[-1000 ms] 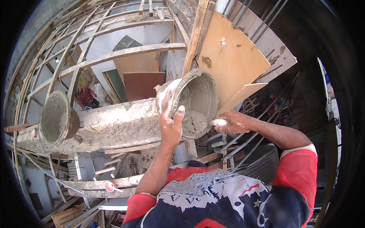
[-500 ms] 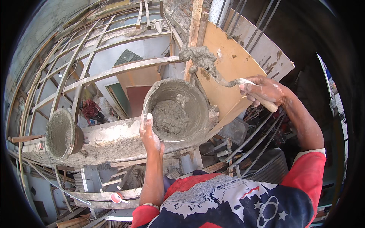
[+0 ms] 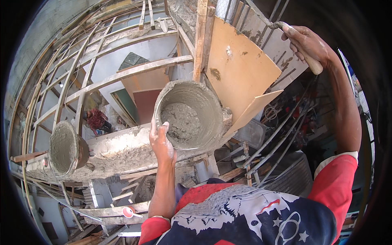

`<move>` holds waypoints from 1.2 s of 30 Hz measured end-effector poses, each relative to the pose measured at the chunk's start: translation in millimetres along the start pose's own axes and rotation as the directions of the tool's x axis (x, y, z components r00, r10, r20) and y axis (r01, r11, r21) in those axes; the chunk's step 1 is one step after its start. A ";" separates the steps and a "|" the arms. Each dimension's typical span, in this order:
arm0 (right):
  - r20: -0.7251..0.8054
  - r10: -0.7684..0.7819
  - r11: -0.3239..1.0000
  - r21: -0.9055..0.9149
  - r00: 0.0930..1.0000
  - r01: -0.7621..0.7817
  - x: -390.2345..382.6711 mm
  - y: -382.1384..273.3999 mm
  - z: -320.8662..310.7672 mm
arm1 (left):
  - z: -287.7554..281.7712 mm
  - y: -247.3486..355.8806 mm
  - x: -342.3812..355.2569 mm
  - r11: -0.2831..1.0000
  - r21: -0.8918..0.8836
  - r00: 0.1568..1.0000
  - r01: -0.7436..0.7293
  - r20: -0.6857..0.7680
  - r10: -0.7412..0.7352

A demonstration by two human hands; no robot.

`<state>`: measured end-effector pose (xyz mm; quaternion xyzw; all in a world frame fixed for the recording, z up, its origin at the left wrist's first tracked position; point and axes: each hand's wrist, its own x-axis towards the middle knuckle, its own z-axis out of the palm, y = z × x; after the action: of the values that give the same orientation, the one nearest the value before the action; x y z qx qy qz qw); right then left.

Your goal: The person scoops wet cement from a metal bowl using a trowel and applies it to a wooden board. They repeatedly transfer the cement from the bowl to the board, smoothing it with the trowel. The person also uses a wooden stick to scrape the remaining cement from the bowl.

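My left hand (image 3: 160,141) grips the near left side of a mortar-crusted bucket (image 3: 210,110), its thumb over the rim. Wet grey mortar (image 3: 179,120) covers the bucket's bottom, and the bucket is by the masonry wall top (image 3: 118,147). High at the right, my right hand (image 3: 304,43) is closed around the wooden handle of a trowel (image 3: 313,64). The trowel's thin metal neck and narrow edge run up to the top of the picture, beside some upright steel bars (image 3: 277,12). How much mortar is on the blade cannot be made out.
A second mortar-coated bucket (image 3: 67,149) stands on the wall at left. Wooden framing (image 3: 130,73) spans a drop, with a person (image 3: 98,119) far below. Plywood sheets (image 3: 241,69) stand beyond the bucket. A red-and-white dipper (image 3: 130,212) lies on lower planks (image 3: 110,211).
My right hand has swung up and to the right with the trowel, away from above the bucket. The mortar lump hanging from the blade is no longer visible. My left hand keeps its hold.
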<state>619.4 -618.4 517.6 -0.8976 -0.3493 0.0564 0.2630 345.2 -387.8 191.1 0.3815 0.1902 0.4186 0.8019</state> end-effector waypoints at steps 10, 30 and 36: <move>0.326 -0.223 0.381 -0.839 0.919 0.389 -54.5 34.3 191.0 | 30.2 -9.3 -25.0 0.814 0.476 0.916 -0.332 0.368 0.158; 0.740 0.023 0.996 0.043 0.672 -0.081 -106.9 69.6 261.2 | 14.2 -3.2 -17.2 0.900 0.351 0.906 -0.258 0.411 0.100; 0.747 0.138 0.957 0.068 0.651 -0.281 -100.1 39.8 207.5 | 7.1 -2.3 -2.0 0.998 -0.036 0.996 0.053 0.076 -0.050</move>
<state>508.9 -619.0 311.5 -0.8059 -0.3126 0.4729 0.1709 349.8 -393.5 193.9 0.3765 0.1615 0.3868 0.8262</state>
